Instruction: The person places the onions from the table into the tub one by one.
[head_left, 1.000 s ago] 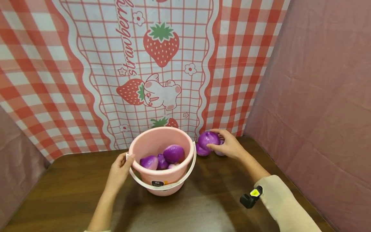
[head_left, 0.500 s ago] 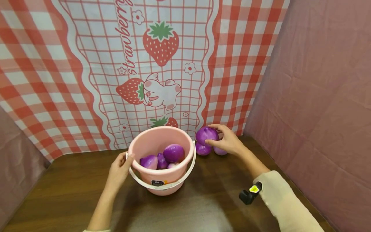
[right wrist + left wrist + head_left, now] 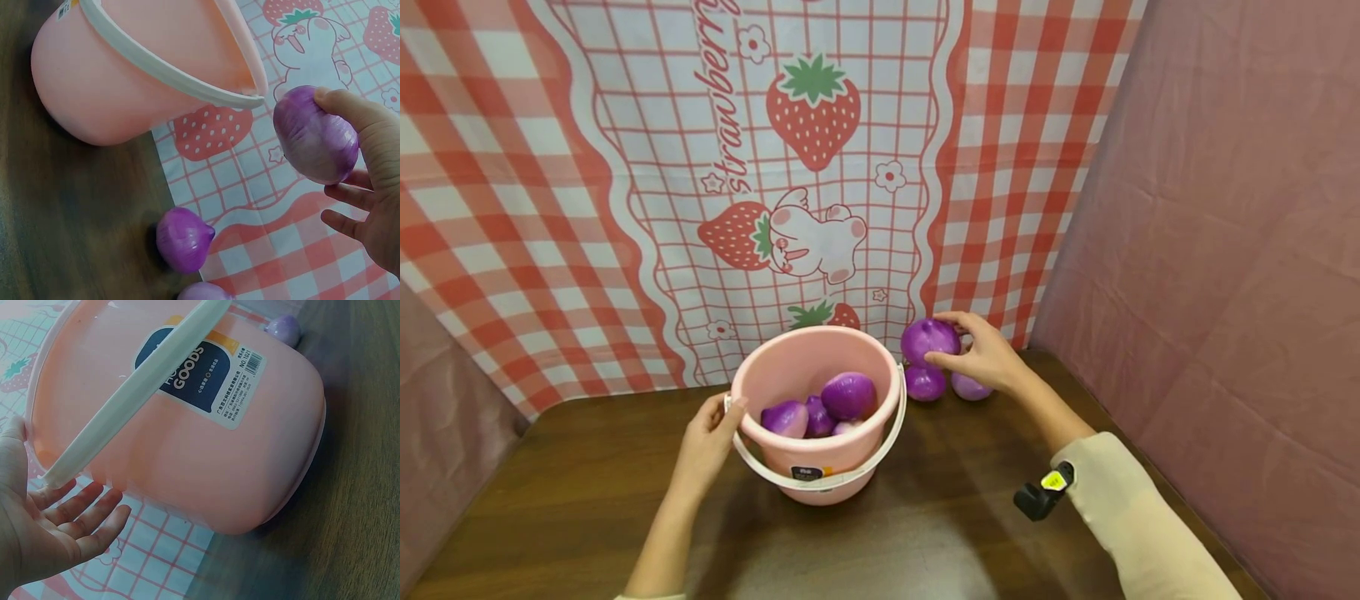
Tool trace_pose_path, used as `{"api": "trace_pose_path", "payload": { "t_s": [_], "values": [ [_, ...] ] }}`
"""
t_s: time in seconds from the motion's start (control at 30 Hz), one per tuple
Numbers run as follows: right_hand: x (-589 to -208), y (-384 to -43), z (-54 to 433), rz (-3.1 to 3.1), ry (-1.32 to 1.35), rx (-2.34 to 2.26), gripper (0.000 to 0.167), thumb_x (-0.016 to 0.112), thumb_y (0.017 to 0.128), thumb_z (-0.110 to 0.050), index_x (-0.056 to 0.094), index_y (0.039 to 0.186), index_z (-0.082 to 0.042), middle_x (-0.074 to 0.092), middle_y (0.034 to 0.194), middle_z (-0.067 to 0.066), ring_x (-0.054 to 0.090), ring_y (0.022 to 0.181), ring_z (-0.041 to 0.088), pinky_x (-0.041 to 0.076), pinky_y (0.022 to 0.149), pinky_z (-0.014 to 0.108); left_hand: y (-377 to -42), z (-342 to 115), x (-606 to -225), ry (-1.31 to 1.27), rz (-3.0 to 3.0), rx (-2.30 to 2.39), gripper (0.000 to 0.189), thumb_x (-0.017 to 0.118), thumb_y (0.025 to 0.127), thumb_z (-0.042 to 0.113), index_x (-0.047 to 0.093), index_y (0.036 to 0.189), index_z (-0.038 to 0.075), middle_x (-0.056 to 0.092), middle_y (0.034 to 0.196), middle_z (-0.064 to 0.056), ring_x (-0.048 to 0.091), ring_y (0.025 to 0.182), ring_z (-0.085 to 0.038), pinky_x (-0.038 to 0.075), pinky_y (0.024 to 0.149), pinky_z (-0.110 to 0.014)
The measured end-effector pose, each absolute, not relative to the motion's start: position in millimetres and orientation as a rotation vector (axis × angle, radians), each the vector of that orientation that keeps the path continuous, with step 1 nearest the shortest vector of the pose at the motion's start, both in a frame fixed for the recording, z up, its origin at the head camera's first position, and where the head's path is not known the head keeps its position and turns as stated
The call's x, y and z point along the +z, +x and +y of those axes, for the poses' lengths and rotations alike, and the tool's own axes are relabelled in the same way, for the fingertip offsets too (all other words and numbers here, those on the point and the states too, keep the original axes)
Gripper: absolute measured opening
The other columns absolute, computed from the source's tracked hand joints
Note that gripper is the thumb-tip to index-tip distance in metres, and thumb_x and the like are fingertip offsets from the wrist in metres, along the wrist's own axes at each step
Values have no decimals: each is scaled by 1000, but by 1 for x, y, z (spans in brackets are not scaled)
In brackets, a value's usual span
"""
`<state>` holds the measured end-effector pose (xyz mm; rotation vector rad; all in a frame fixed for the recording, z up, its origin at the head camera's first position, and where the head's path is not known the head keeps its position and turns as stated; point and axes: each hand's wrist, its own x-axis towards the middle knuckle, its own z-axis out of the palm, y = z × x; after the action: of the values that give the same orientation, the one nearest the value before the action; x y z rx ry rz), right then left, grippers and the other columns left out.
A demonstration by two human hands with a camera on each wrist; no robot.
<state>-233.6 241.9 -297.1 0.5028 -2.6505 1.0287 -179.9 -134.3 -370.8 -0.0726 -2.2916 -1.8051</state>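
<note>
A pink bucket with a white handle stands on the table, several purple onions inside it. My left hand grips the bucket's left rim, thumb over the edge and fingers on the outer wall. In my right hand is a shiny purple onion, pinched between thumb and fingertips. It is raised off the table, just right of the bucket's rim. Below it on the table lie a second onion and a paler one.
The brown wooden table ends at a red-and-white checked strawberry cloth hanging behind. A pink curtain closes off the right side. A black wrist camera sits at the right sleeve.
My right hand has lifted the onion upward and slightly left, away from the two onions on the table. The left hand and bucket have stayed in place.
</note>
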Motion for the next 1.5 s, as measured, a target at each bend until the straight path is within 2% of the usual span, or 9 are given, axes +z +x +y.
{"api": "trace_pose_path", "payload": {
  "t_s": [0.37,0.63,0.87,1.17,1.4,1.5],
  "values": [
    [-290,-230,237,-2654,511,1002,65,77,75,-38,52,130,-14,55,124,12,53,107,26,52,83,42,-180,-135,-372,-71,-2288,-1809,33,52,96,24,54,118,-1,56,74,24,54,70,2,47,63,-17],
    [-286,-232,233,-2640,534,1035,65,78,74,-37,52,129,-15,55,121,12,57,103,27,53,82,41,-182,-136,-373,-66,-2293,-1803,32,52,96,24,55,117,0,56,73,24,54,69,2,47,62,-18],
    [-284,-233,229,-2650,548,1057,65,78,75,-36,51,130,-14,53,120,14,59,101,27,52,84,44,-182,-136,-372,-58,-2313,-1784,34,52,95,26,55,119,1,56,74,21,54,71,-4,46,62,-20],
    [-283,-235,226,-2645,556,1049,65,78,74,-36,51,130,-14,54,119,12,58,99,25,52,84,44,-182,-136,-371,-56,-2314,-1793,35,52,95,27,55,119,1,57,78,18,54,72,0,46,64,-19],
    [-281,-236,222,-2636,576,988,65,77,74,-39,53,129,-16,55,120,9,55,98,22,51,77,34,-183,-135,-372,-52,-2312,-1789,34,52,95,26,55,117,1,56,76,21,54,71,0,46,64,-19],
    [-280,-236,220,-2639,578,983,64,77,74,-41,53,129,-17,55,122,8,55,103,23,51,80,37,-183,-136,-372,-48,-2315,-1786,34,52,95,27,55,117,1,56,75,21,53,71,-1,46,64,-20]
  ]
}}
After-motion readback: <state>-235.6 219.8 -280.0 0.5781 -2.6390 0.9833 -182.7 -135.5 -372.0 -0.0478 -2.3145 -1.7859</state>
